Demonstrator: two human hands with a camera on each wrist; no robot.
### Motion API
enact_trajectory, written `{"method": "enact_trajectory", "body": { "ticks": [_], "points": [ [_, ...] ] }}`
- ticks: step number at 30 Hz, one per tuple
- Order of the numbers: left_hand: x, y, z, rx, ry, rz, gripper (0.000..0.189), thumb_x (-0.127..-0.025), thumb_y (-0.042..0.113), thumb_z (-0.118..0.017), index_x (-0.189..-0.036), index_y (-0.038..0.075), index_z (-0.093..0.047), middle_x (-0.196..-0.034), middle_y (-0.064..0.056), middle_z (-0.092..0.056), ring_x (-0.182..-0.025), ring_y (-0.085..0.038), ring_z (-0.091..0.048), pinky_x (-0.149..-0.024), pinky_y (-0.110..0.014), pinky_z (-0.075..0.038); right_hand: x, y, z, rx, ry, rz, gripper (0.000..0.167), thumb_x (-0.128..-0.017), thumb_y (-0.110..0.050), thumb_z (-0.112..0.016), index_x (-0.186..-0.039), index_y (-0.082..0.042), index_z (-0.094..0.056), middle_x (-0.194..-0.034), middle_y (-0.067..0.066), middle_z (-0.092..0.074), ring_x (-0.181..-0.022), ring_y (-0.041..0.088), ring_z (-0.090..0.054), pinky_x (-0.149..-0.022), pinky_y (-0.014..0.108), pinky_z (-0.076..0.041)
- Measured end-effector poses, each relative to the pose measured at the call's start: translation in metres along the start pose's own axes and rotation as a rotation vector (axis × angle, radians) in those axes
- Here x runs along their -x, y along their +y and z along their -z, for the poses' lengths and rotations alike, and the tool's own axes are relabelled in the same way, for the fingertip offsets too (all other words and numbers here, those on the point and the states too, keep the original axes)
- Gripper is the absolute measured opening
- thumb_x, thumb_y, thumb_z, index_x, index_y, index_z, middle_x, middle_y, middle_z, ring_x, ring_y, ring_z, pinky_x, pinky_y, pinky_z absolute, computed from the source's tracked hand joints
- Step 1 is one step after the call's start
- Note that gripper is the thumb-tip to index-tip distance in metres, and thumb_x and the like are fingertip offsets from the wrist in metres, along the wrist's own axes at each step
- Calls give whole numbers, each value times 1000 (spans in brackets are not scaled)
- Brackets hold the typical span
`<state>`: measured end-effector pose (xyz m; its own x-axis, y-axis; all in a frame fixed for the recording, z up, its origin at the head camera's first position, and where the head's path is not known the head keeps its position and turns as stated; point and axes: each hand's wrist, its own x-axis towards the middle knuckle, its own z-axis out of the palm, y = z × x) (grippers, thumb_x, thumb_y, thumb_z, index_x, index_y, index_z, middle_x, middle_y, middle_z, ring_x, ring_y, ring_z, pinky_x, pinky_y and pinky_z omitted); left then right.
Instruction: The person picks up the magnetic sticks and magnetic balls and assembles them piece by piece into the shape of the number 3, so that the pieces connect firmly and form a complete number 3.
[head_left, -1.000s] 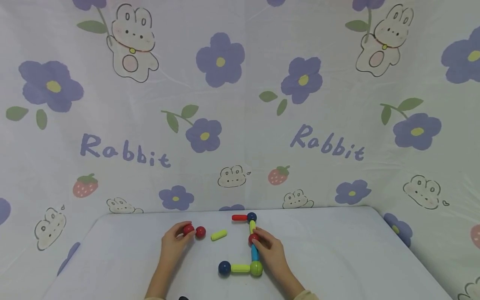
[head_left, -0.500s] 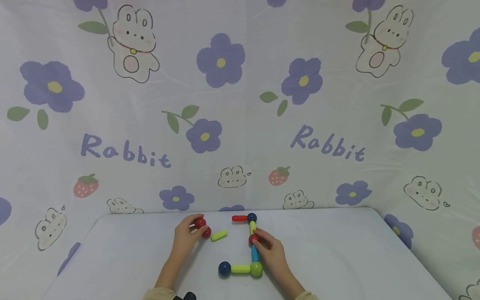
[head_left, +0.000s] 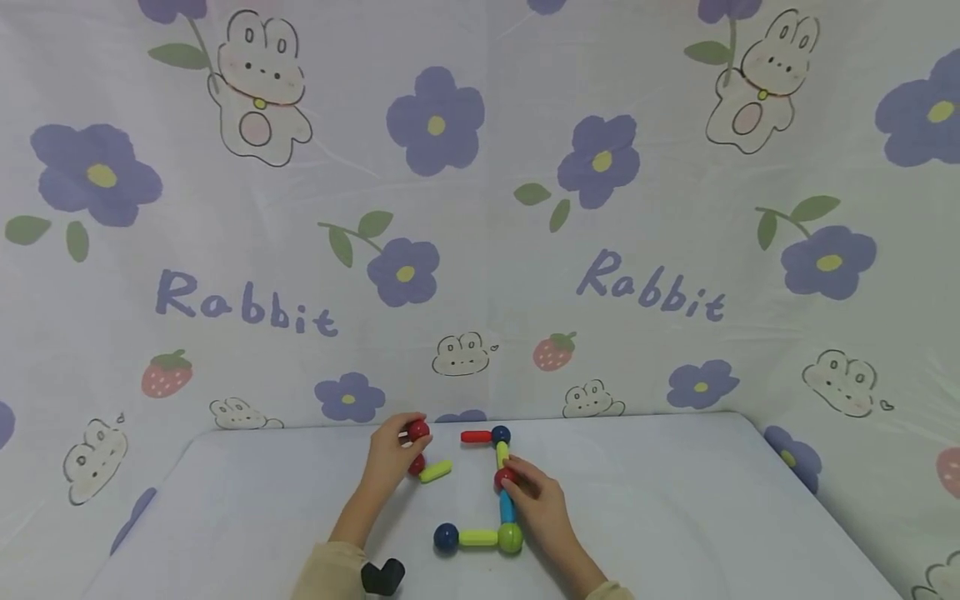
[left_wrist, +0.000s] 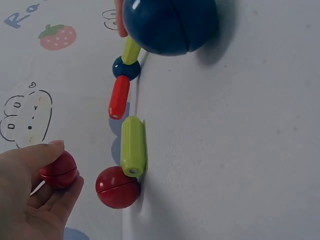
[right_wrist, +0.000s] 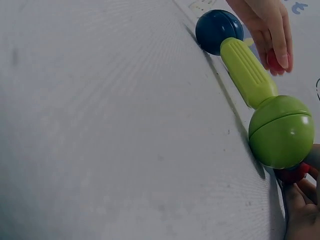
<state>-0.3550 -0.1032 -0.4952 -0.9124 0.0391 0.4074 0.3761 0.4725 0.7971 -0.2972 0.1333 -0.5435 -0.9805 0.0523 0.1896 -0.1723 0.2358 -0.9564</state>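
My left hand (head_left: 387, 457) pinches a red ball (left_wrist: 61, 170) between thumb and fingers, held up off the table. Below it a second red ball (left_wrist: 117, 188) rests on the table, touching the end of a loose yellow-green stick (left_wrist: 133, 145). With thumb and fingertips my right hand (head_left: 543, 500) grips another red ball (head_left: 503, 477), part of a chain of magnetic-looking balls and sticks. From this ball a yellow-green stick (head_left: 502, 453) runs to a dark blue ball (head_left: 501, 434) and a red stick (head_left: 476, 437); a light blue stick (head_left: 507, 507) runs to a green ball (head_left: 510, 538).
From the green ball another yellow-green stick (head_left: 478, 538) leads left to a dark blue ball (head_left: 446, 537) near my side of the white table (head_left: 675, 517). Behind the table hangs a patterned cloth (head_left: 480, 208). A black device (head_left: 383, 577) sits by my left sleeve.
My left hand has moved right and lifted its red ball. The other red ball has shifted right and now meets the loose yellow-green stick. My right hand keeps its place.
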Motion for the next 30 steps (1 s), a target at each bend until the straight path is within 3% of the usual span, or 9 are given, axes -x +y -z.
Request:
{"method": "enact_trajectory", "body": {
  "ticks": [13, 30],
  "points": [
    [-16, -5, -21, -31, -76, 43, 34, -73, 4, -73, -105, 1, -61, -102, -13, -59, -95, -25, -56, -76, -32, -49, 0, 1, -1, -18, -11, 28, 34, -82, -15, -65, -116, -8, -60, -124, 7, -51, -115, 23, -45, -89, 27, -39],
    [-22, -12, -37, -101, -178, -2, 32, -74, 5, -72, -103, -2, -61, -101, -14, -59, -92, -26, -55, -76, -35, -48, -1, -2, -1, -5, -2, -12, 34, -82, -13, -66, -115, -13, -61, -123, 1, -52, -115, 18, -45, -87, 26, -40]
  ]
}}
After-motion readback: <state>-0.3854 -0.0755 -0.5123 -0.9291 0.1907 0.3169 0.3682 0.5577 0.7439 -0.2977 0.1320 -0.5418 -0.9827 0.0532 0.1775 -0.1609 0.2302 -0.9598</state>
